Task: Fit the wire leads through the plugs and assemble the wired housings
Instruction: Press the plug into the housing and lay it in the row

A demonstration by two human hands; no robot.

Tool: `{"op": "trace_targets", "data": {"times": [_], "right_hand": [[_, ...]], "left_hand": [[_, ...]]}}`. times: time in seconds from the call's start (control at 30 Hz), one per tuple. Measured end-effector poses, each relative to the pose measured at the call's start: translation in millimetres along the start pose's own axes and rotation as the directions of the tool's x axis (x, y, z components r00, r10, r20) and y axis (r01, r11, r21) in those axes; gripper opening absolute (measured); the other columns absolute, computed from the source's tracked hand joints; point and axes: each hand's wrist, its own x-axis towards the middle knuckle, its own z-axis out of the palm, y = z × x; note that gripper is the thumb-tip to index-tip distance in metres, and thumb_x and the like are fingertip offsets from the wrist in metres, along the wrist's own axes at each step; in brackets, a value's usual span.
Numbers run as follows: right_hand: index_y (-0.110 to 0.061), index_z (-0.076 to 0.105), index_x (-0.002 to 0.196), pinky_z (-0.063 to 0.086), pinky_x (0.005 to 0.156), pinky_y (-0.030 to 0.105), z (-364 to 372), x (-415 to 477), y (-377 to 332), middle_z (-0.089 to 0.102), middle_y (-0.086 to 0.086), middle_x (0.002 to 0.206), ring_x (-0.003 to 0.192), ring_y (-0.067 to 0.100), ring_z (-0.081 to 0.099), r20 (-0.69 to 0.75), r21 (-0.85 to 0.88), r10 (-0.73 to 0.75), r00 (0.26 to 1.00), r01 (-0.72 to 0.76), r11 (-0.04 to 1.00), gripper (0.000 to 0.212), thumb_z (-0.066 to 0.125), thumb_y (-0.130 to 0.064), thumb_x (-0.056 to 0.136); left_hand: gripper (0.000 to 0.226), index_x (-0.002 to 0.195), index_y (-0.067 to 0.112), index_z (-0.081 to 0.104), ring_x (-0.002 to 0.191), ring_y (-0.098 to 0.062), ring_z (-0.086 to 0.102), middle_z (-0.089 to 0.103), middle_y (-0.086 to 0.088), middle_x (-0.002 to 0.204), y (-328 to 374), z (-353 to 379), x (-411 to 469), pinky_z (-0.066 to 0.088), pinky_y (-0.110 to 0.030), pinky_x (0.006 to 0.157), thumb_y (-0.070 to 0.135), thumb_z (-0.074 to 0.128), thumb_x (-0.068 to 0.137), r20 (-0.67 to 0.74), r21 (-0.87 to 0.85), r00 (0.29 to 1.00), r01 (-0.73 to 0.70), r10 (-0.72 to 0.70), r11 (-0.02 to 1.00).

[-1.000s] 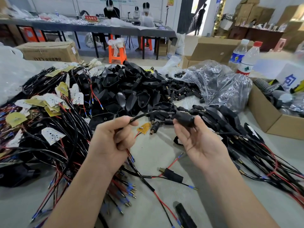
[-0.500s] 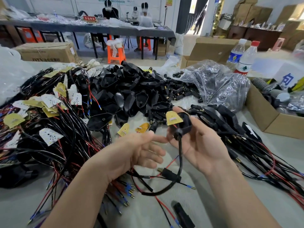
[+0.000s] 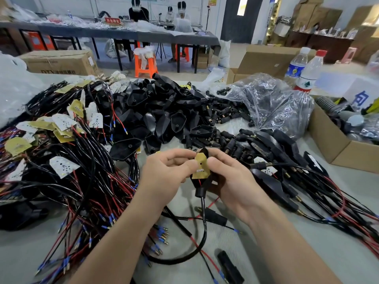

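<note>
My right hand point(image 3: 231, 181) grips a black housing point(image 3: 202, 186) with its open side toward me. A small yellow circuit board point(image 3: 201, 167) sits in the housing's opening. My left hand point(image 3: 168, 171) pinches the board's left edge with thumb and fingertips. A black cable point(image 3: 202, 228) hangs from the housing's narrow lower end and loops down to the table. Part of the housing is hidden by my fingers.
A pile of empty black housings point(image 3: 164, 111) lies ahead, with small black plugs point(image 3: 227, 113) to its right. Wired boards with red and black leads point(image 3: 67, 160) fill the left. Assembled housings point(image 3: 281, 160) lie at right. A cardboard box point(image 3: 336, 148), two bottles point(image 3: 307, 72) and a plastic bag point(image 3: 272, 103) stand beyond.
My left hand let go of the cable and came up to the yellow board. The housing turned in my right hand so that its cable end hangs down.
</note>
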Motion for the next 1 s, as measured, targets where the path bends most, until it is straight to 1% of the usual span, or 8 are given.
{"op": "trace_targets", "data": {"times": [0.17,0.27,0.4,0.5,0.6,0.73,0.9,1.0], "right_hand": [[-0.024,0.076,0.111,0.056,0.078,0.037,5,3,6,0.077,0.007,0.103,0.092,0.021,0.071,-0.1,-0.022,-0.007,0.995,0.005,1.0,0.028,0.068,-0.023,0.084],[-0.022,0.073,0.117,0.055,0.088,0.045,7,4,7,0.077,0.009,0.106,0.097,0.025,0.073,-0.127,-0.073,-0.027,0.991,0.018,0.997,0.033,0.067,-0.027,0.085],[-0.027,0.072,0.117,0.052,0.07,0.034,13,1,8,0.076,0.003,0.097,0.086,0.021,0.07,-0.071,-0.113,-0.014,0.997,0.006,0.994,0.023,0.062,-0.023,0.097],[-0.025,0.072,0.121,0.057,0.063,0.025,19,-1,10,0.078,0.002,0.104,0.089,0.015,0.074,-0.026,-0.128,-0.012,1.0,0.009,0.992,0.028,0.053,-0.013,0.105],[-0.021,0.069,0.127,0.057,0.064,0.02,21,-2,9,0.078,0.004,0.109,0.092,0.011,0.075,-0.028,-0.06,0.001,1.0,-0.003,0.998,0.03,0.049,-0.011,0.107],[-0.03,0.079,0.107,0.057,0.06,0.026,23,-2,5,0.074,0.013,0.102,0.077,0.017,0.069,-0.025,0.021,0.007,1.0,-0.007,1.0,0.038,0.046,-0.012,0.108],[-0.012,0.077,0.113,0.064,0.079,0.041,20,-1,5,0.075,0.018,0.114,0.097,0.027,0.074,-0.018,0.104,0.084,0.996,-0.082,0.991,0.031,0.047,-0.019,0.107],[-0.009,0.081,0.099,0.062,0.075,0.033,18,-1,4,0.077,0.019,0.107,0.091,0.028,0.076,-0.07,0.09,0.107,0.992,-0.101,0.991,0.032,0.055,-0.026,0.104]], "left_hand": [[0.041,0.105,0.039,0.075,0.078,-0.013,0.074,0.077,0.006,0.082,-3,1,-1,0.06,-0.024,0.076,0.015,0.09,0.075,0.0,0.133,0.999,-0.049,0.05,0.99],[0.044,0.104,0.038,0.076,0.07,-0.017,0.072,0.075,0.001,0.077,-1,4,-3,0.059,-0.025,0.071,0.005,0.086,0.075,-0.059,0.059,0.998,-0.004,0.007,0.998],[0.036,0.097,0.041,0.074,0.052,-0.001,0.059,0.069,0.013,0.064,2,3,-8,0.048,-0.013,0.052,0.012,0.078,0.076,-0.183,0.287,0.969,-0.11,0.167,0.952],[0.042,0.117,0.04,0.072,0.057,-0.001,0.06,0.064,0.015,0.061,0,9,-13,0.053,-0.018,0.061,0.018,0.079,0.081,-0.122,0.467,0.95,-0.2,0.286,0.862],[0.055,0.13,0.043,0.064,0.046,-0.008,0.054,0.06,0.01,0.058,-3,9,-11,0.05,-0.015,0.059,0.015,0.077,0.084,-0.039,0.38,0.97,-0.209,0.241,0.901],[0.048,0.121,0.048,0.068,0.065,-0.02,0.07,0.069,0.006,0.078,-2,5,-4,0.06,-0.032,0.064,0.018,0.075,0.084,0.057,0.075,0.997,-0.063,0.059,0.995],[0.042,0.11,0.049,0.074,0.052,0.0,0.053,0.063,0.008,0.069,-3,4,-5,0.046,-0.01,0.053,0.019,0.086,0.082,-0.087,0.17,0.978,-0.172,0.189,0.97],[0.026,0.095,0.042,0.078,0.061,-0.003,0.056,0.063,0.009,0.076,0,6,-9,0.045,-0.01,0.059,0.029,0.09,0.076,-0.181,0.29,0.937,-0.239,0.298,0.927]]}}
